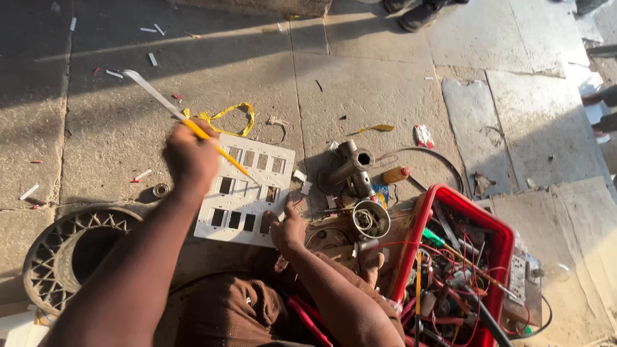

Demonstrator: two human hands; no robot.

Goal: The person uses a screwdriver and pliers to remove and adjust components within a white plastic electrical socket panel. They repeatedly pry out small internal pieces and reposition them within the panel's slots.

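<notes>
Nearest, the right hand (289, 231) presses spread fingers on the near edge of the white switch plate (246, 189), lying flat on the floor at centre. It looks light, stiff, brittle plastic; best held by its rim. At ten o'clock, the left hand (191, 157) pinches a yellow-handled tool (186, 122).

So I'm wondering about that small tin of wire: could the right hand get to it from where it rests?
Probably yes: the right hand rests on the white plate, and the tin sits just beside it with nothing between.
</notes>
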